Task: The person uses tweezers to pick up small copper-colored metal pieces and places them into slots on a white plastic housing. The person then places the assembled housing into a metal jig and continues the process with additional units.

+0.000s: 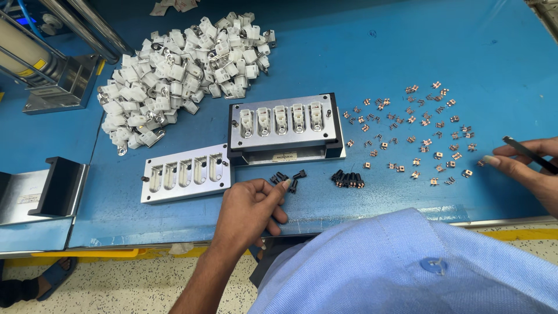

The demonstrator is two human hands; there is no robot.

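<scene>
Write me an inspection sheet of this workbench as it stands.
Surface: blue table, edge strip towards the person.
Job's things: loaded metal fixture with five white housings; empty metal plate; small black parts; copper clips scattered.
Clutter: pile of white housings.
Hands: left hand by the black parts; right hand holds dark tweezers.
Cables: blue hose top left.
Surroundings: press machine; speckled floor.

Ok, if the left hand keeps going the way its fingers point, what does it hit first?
Probably the loose black clips just past the left hand's fingertips, which look to be almost touching them. Beyond those sits the metal block loaded with white housings. Height above the blue table is hard to judge.
</scene>
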